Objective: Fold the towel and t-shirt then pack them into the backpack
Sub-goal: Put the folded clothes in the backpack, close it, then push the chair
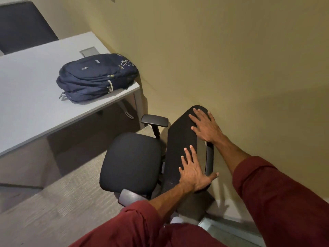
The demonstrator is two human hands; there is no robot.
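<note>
Flat on the chair backrest (179, 139), fingers spread: left hand (194, 174), right hand (207, 129) — backpack (97, 77) well apart on desk (26, 82).

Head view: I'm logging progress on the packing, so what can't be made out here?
- Towel and t-shirt: nowhere in the head view, perhaps beyond its edges.
- Navy fabric backpack: contents hidden by its own cloth.
- Black padded office chair: base hidden under its seat.
- Grey desk: left part cut off by the frame edge.
</note>
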